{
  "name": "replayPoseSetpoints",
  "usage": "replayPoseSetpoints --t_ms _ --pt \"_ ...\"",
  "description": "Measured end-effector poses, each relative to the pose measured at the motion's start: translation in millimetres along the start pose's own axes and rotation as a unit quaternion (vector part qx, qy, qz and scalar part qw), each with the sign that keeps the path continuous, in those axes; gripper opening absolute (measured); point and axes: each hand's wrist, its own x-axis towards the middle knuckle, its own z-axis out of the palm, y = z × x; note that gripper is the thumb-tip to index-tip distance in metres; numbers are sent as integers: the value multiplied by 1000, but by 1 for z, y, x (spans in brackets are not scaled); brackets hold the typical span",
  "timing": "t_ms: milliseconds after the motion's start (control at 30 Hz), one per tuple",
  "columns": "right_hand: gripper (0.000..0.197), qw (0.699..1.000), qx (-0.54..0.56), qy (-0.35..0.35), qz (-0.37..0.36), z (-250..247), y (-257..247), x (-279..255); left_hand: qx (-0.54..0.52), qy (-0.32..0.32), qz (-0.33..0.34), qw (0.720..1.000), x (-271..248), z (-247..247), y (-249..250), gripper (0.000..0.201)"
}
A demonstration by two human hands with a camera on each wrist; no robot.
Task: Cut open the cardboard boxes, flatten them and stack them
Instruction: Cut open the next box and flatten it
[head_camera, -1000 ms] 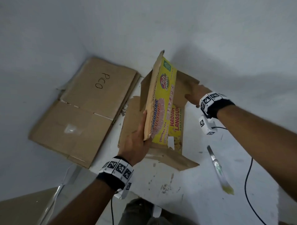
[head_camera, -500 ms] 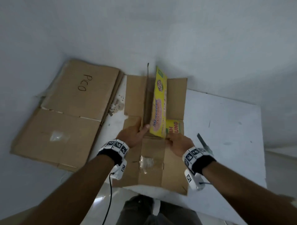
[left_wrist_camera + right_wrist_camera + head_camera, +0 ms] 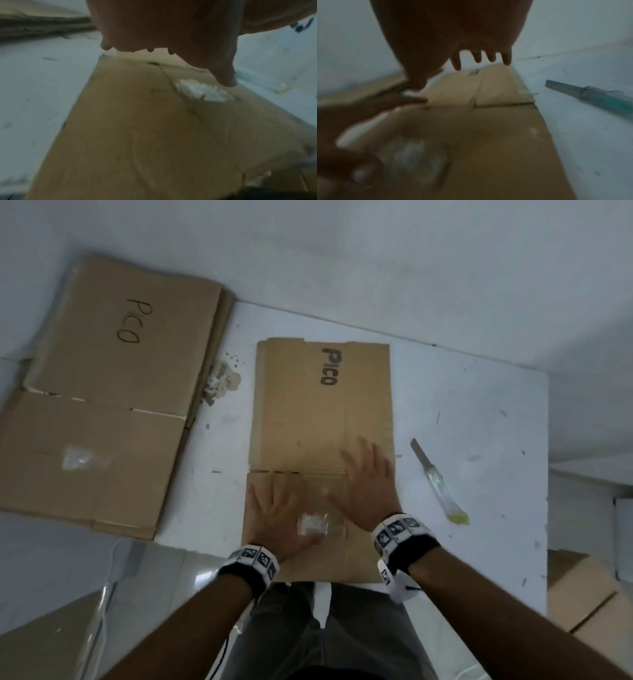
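Pressing down with both palms, you have one flattened cardboard box lying on the white desk directly in front of you, plain brown side up, with "PICO" written near its far end. By the look of it, the cutting and flattening of this box are done; it lies level, with a patch of clear tape on the near panel.

To your left, a stack of flattened boxes rests at the desk's left edge, well apart from the one under your hands. Moving this box onto that stack appears to be what is left for it. At the far right, low down, another cardboard box looks uncut, so more work likely remains.

Your left hand lies flat on the near panel, fingers spread and straight, its thumb beside the tape patch. Your right hand is also flat and spread, fingers reaching across the fold line; it looks slightly blurred. Neither hand's grip closes on anything.

A utility knife lies on the desk just to the right of the box, blade out, untouched.
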Motion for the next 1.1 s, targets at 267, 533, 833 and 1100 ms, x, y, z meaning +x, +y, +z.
replayPoseSetpoints --t_ms 267,533,833,1100 --pt "139 977 -83 -191 -42 65 49 -1 45 -84 3 995 7 42 -16 145" --pt "83 999 -19 5 31 2 38 78 -2 57 -38 998 89 -56 -20 106" --pt "110 991 -99 -87 4 -5 83 237 48 68 29 996 255 -62 -49 111" --pt "109 992 -94 -90 3 -5 86 241 35 30 18 999 262 -69 -47 111"
